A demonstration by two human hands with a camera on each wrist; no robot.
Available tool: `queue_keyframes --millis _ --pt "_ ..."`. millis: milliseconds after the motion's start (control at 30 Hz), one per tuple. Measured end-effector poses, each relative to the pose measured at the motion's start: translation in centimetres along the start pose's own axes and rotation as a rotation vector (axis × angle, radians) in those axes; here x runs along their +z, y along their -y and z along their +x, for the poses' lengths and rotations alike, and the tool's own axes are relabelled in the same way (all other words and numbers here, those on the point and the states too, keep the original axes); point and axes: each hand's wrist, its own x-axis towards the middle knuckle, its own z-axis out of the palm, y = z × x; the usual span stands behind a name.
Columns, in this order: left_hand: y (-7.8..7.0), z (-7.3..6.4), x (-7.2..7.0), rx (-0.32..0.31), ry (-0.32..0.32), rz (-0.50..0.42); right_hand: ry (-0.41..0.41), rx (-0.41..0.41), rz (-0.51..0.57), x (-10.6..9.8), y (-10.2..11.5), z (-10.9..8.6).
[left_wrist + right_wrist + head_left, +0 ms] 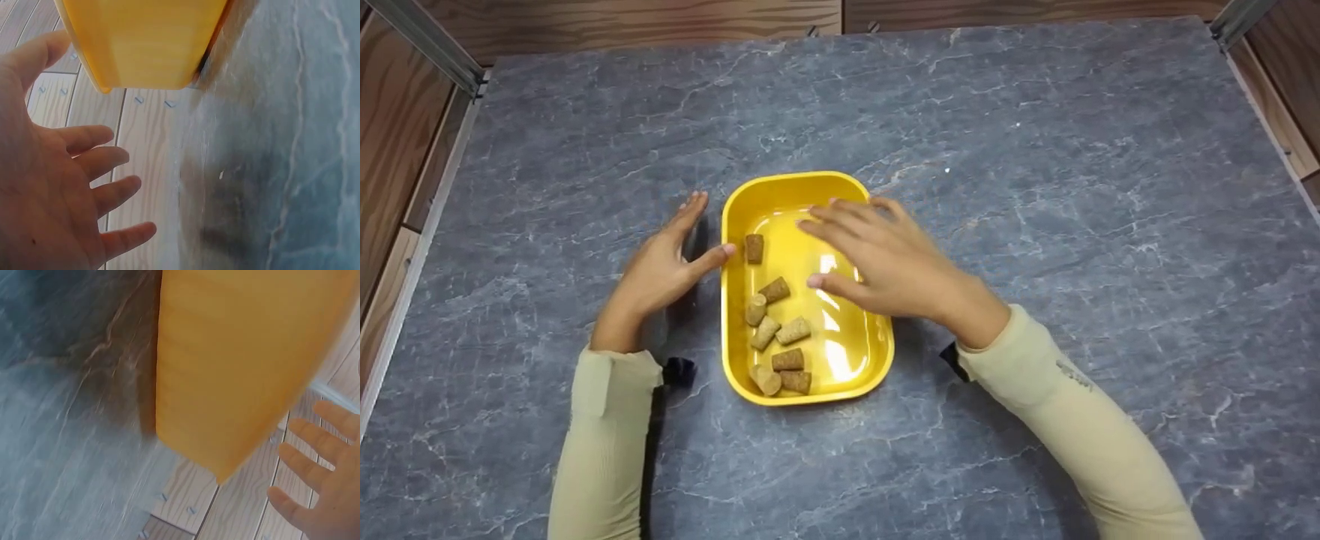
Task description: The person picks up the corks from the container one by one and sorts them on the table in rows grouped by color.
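A yellow rectangular tub (810, 402) with rounded corners sits on the grey marbled table. Several short tapered corks (793, 330), light and dark brown, lie along its left side and near corner. My left hand (660, 266) is beside the tub's left wall, fingers extended, its thumb tip at the rim. Over the right half of the tub hovers my right hand (896, 259), its fingers spread and holding nothing. In the left wrist view the left palm (50, 185) faces the tub wall (146, 45). The right wrist view shows the right fingers (309, 464) straight beside the tub's outer wall (242, 354).
The marbled tabletop (1072, 187) stretches around the tub on all sides. Wood-grain panels (645, 26) border the table at the back and sides, with metal posts (431, 45) at the far corners. A tiny white speck (946, 170) lies right of the tub.
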Motion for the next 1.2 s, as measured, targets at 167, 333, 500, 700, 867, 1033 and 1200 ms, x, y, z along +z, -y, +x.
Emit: queue_keyframes --millis 167,333,500,700,867,1033,1200 --pt "0.0 -0.1 0.1 -0.032 0.047 -0.043 0.058 -0.031 -0.030 0.7 0.9 0.6" --pt "0.1 -0.2 0.0 -0.030 0.069 -0.066 0.101 -0.071 -0.054 1.5 1.4 0.9" --pt "0.2 -0.2 0.1 -0.012 0.074 -0.103 0.136 -0.116 -0.073 2.0 1.5 1.2" --pt "-0.1 -0.2 0.2 -0.024 0.081 -0.093 0.203 -0.111 -0.091 2.6 1.5 1.4" --pt "-0.3 -0.2 0.2 -0.014 0.071 -0.091 0.241 -0.108 -0.118 3.2 1.4 1.4" --pt "-0.3 -0.2 0.2 -0.006 0.061 -0.101 0.248 -0.116 -0.131 3.5 1.2 1.4" --pt "-0.5 -0.2 0.1 -0.002 0.064 -0.111 0.264 -0.129 -0.147 3.6 1.1 1.5"
